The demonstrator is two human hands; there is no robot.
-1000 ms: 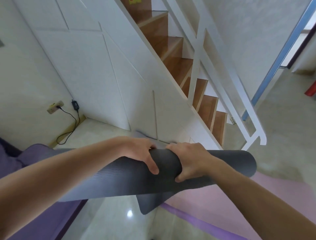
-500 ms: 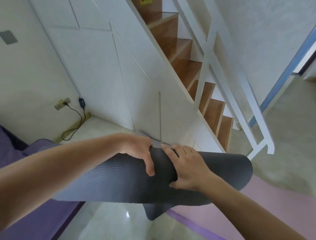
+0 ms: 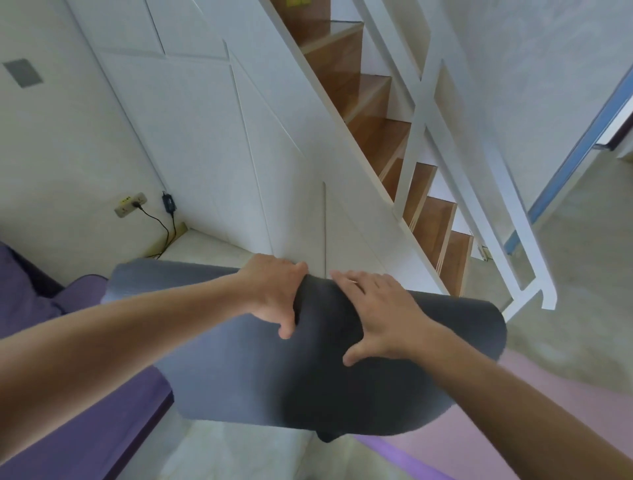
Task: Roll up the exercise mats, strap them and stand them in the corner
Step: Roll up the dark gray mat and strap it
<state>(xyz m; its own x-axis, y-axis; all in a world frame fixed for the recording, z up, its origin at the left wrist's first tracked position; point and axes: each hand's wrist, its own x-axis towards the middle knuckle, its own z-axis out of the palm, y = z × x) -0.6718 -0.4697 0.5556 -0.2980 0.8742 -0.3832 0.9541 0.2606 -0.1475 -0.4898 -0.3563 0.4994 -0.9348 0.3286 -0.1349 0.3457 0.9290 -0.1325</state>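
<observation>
One grey mat point(image 3: 239, 383) — left hand point(image 3: 274, 294) grips, right hand point(image 3: 380, 315) flat

Nothing legible to call out here. At the very top edge, a yellow sticker point(image 3: 297, 2) sits on a stair riser, cut off by the frame and too blurred for any word to come through. Down low on the wall, the socket plate point(image 3: 130, 205) carries small yellow-green marks, too small to tell whether they are letters or numbers. Just beside it is the black plug-in adapter point(image 3: 168, 202), and any print on it is too small to make out.
</observation>
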